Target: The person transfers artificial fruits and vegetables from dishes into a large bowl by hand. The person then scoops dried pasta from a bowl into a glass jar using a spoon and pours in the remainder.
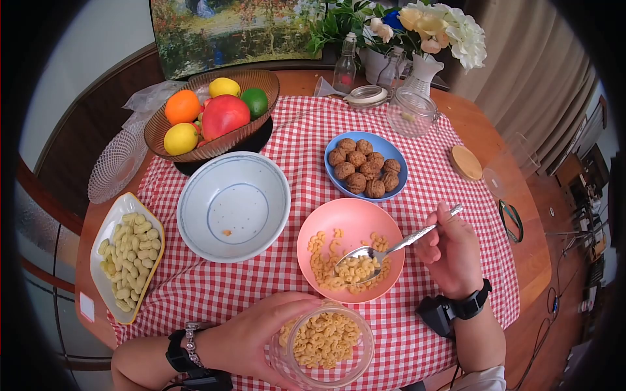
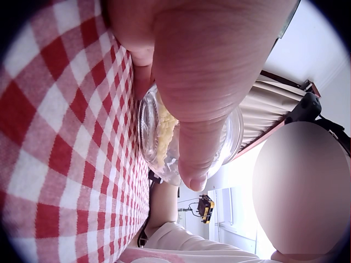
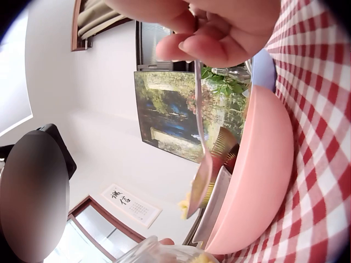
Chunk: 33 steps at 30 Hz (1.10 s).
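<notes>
The right hand (image 1: 452, 251) pinches the handle of a metal spoon (image 1: 407, 240), whose bowl, heaped with small curled pasta (image 1: 358, 268), is over the pink bowl (image 1: 351, 215). More pasta lies inside that bowl. In the right wrist view the spoon (image 3: 202, 178) stands beside the rim of the pink bowl (image 3: 263, 164), with pasta at its tip. The left hand (image 1: 254, 335) curls round a clear jar (image 1: 368, 355) partly filled with pasta, in front of the pink bowl. In the left wrist view, fingers of the left hand (image 2: 192, 82) wrap the jar (image 2: 235, 134).
Left of the pink bowl are an empty white bowl (image 1: 233, 208) and a dish of peanuts (image 1: 130, 260). Behind stand a blue plate (image 1: 399, 186) of walnuts and a fruit bowl (image 1: 160, 146). A glass jar (image 1: 412, 117), wooden lid (image 1: 465, 163) and bottles are farther back.
</notes>
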Tool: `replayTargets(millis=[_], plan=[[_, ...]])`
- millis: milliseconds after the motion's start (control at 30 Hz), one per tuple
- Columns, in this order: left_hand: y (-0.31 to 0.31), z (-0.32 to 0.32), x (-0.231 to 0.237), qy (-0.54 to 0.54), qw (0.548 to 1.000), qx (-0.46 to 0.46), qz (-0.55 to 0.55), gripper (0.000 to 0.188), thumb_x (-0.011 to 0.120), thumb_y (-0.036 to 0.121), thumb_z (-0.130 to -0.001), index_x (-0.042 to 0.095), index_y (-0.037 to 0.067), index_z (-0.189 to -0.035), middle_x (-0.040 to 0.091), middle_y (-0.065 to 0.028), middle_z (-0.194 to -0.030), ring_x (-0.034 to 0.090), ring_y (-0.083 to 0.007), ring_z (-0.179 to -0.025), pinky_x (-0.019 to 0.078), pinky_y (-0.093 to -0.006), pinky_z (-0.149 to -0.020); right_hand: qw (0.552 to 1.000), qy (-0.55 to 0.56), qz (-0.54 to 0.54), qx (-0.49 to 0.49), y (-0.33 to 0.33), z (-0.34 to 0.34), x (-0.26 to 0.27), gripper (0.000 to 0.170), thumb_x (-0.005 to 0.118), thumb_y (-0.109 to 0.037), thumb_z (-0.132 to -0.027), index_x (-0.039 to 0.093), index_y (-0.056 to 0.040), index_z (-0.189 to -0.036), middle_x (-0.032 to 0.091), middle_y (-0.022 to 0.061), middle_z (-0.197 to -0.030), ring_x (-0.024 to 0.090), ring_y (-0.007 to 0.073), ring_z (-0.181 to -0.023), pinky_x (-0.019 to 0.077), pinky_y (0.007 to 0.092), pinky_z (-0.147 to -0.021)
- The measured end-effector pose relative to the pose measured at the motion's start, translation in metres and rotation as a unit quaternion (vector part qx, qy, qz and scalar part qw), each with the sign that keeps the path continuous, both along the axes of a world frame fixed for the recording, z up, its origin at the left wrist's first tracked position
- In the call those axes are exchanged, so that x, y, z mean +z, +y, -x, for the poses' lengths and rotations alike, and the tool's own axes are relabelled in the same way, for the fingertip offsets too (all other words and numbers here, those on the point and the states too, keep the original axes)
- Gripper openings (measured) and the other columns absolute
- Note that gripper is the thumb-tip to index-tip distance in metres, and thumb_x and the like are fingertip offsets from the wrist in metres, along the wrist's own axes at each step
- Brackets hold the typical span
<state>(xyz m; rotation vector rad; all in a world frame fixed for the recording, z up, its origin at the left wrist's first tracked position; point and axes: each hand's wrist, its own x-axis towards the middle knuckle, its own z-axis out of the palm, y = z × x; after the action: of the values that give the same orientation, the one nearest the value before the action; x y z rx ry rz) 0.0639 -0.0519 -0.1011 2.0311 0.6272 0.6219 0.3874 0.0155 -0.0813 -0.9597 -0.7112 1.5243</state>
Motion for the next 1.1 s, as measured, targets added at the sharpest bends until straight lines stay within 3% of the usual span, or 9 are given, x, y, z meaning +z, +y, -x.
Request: replayTargets(millis=[167,300,600,933,1100], plan=[[0.000,0.000,0.000,-0.001,1.000,0.001,0.009,0.124,0.098,0.044,-0.050,0.032,0.003,-0.147,0.042,-0.0149,-0.143,0.046,-0.0276,-0.131,0.0393,-0.0397,-0.108,0.995,0.041,-0.089,0.026,-0.006,0.003,0.009,0.038,0.040,-0.030,-0.107,0.061,-0.0042,-0.088,0.055,0.0019,-0.057,0.045,0.0111,-0.044,0.0382,0.0253,-0.046],[0.000,0.000,-0.003,-0.014,1.000,-0.002,0.008,0.124,0.098,0.042,-0.050,0.031,0.004,-0.147,0.042,-0.0153,-0.143,0.046,-0.0281,-0.130,0.0394,-0.0401,-0.108,0.992,0.051,-0.094,0.066,-0.015,0.006,0.016,0.041,0.039,-0.030,-0.107,0.061,-0.0033,-0.085,0.055,0.0037,-0.055,0.044,0.0117,-0.040,0.0371,0.0250,-0.043],[-0.001,0.000,-0.001,-0.010,1.000,-0.003,0.016,0.125,0.098,0.041,-0.051,0.029,0.005,-0.148,0.042,-0.0158,-0.142,0.046,-0.0281,-0.130,0.0398,-0.0403,-0.107,0.962,0.045,-0.150,0.222,-0.026,0.010,0.012,0.034,0.047,-0.021,-0.104,0.063,0.0053,-0.090,0.064,0.0129,-0.064,0.059,0.0181,-0.047,0.0475,0.0276,-0.045],[0.001,-0.001,0.000,-0.012,1.000,-0.007,0.020,0.124,0.098,0.041,-0.051,0.030,0.005,-0.148,0.043,-0.0138,-0.142,0.047,-0.0273,-0.130,0.0410,-0.0402,-0.106,0.949,0.092,-0.226,0.202,-0.019,0.010,0.005,0.039,0.048,-0.030,-0.104,0.063,0.0037,-0.092,0.064,0.0128,-0.070,0.059,0.0185,-0.052,0.0458,0.0299,-0.048],[0.001,0.000,-0.001,-0.014,1.000,-0.005,0.018,0.123,0.098,0.042,-0.051,0.032,0.004,-0.147,0.043,-0.0135,-0.141,0.047,-0.0267,-0.130,0.0410,-0.0397,-0.107,0.976,0.121,-0.147,0.106,-0.008,0.006,0.003,0.037,0.042,-0.031,-0.106,0.061,-0.0009,-0.095,0.062,0.0088,-0.075,0.056,0.0166,-0.061,0.0461,0.0314,-0.061]])
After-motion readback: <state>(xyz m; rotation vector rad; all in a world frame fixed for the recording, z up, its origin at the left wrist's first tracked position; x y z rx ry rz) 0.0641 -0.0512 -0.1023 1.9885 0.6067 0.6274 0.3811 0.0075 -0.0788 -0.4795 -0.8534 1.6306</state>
